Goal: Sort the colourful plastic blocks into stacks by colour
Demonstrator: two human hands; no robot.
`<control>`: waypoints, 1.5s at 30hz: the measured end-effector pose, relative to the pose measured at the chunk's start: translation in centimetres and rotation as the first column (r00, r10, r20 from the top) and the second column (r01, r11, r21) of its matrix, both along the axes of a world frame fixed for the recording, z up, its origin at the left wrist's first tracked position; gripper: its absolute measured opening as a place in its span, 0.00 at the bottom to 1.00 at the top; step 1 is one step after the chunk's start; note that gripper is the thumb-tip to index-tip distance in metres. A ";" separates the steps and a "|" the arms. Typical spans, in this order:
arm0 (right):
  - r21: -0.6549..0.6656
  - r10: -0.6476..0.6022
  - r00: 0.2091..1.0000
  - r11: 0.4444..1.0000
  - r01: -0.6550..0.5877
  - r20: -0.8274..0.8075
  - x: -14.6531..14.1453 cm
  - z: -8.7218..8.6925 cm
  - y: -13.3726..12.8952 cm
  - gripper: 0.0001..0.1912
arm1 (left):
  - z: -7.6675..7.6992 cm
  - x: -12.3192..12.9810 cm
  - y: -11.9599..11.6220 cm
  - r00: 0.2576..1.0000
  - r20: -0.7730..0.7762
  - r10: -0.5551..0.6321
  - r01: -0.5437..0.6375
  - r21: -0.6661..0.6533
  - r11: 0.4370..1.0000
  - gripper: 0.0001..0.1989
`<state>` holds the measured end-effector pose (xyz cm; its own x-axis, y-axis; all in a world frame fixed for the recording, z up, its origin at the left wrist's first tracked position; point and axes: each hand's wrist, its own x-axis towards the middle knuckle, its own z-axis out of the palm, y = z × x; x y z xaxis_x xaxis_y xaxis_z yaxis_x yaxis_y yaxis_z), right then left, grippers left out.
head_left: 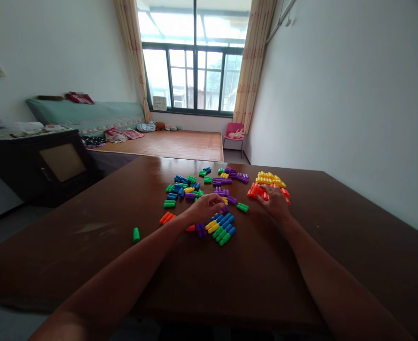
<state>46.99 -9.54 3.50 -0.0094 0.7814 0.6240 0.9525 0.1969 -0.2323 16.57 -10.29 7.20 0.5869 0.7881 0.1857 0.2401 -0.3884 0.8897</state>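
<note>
My left hand (209, 206) is over the middle of the table, fingers curled and pinched against a purple building block (224, 209); the fingers partly hide the grip. Close in front of it lies a joined group of blue, yellow and green bullet-shaped blocks (222, 229). To the right, my right hand (274, 201) rests on a cluster of orange-red blocks (256, 191), its thumb and fingers apart. Just behind that cluster sits a group of yellow blocks (270, 178). A lone green block pair (243, 207) lies between the hands.
Blue and green blocks (181, 186) are scattered left of centre on the brown table (265, 274), with purple blocks (222, 181) farther back. Orange blocks (166, 217) and a single green block (136, 235) lie near my left forearm. Beyond stands a bed (191, 142).
</note>
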 end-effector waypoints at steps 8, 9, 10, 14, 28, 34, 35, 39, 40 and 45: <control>-0.100 -0.116 0.978 0.986 0.135 0.176 0.5 -1.2 1.4 0.21 | 0.0 -0.7 0.7 0.996 -0.058 0.062 -0.055 0.119 0.991 0.11; -0.099 -0.119 0.977 0.986 0.138 0.179 0.3 -1.2 1.4 0.21 | 0.1 -0.8 0.8 0.994 -0.075 0.076 -0.064 0.145 0.987 0.11; -0.086 -0.126 0.977 0.986 0.142 0.174 0.3 -1.2 1.3 0.20 | 0.2 -0.9 0.8 0.991 -0.099 0.089 -0.071 0.176 0.982 0.10; 0.004 -0.090 0.990 0.996 0.090 0.105 0.2 -0.8 0.9 0.20 | 0.7 -1.3 0.3 0.976 -0.211 0.053 0.007 0.274 0.962 0.10; -0.328 0.495 0.844 0.847 -0.418 0.204 -8.8 -0.1 -2.0 0.20 | 1.2 -0.9 -1.6 0.785 -0.506 -0.358 0.553 0.312 0.773 0.12; -0.375 0.481 0.865 0.835 -0.402 0.143 -8.3 0.9 -2.5 0.16 | 1.3 -1.0 -1.5 0.785 -0.517 -0.341 0.541 0.305 0.784 0.11; -0.379 0.491 0.862 0.826 -0.417 0.123 -8.3 1.1 -2.6 0.15 | 1.3 -1.0 -1.4 0.785 -0.520 -0.337 0.537 0.298 0.789 0.11; -0.404 0.551 0.835 0.765 -0.502 0.005 -7.6 1.3 -3.2 0.12 | 1.3 -1.4 -1.1 0.776 -0.537 -0.332 0.533 0.275 0.800 0.10; -0.415 0.553 0.833 0.753 -0.510 -0.018 -7.3 1.4 -3.3 0.12 | 1.4 -1.6 -1.1 0.768 -0.544 -0.338 0.543 0.273 0.794 0.08; -0.544 0.531 0.842 0.679 -0.493 -0.101 -4.6 2.2 -3.6 0.13 | 2.4 -2.2 -1.2 0.717 -0.595 -0.363 0.597 0.255 0.761 0.06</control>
<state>42.35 -13.15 5.67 -0.5306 0.8422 0.0956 0.7555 0.5210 -0.3971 14.36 -11.45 9.60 0.9581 0.2863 -0.0072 0.2607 -0.8614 0.4360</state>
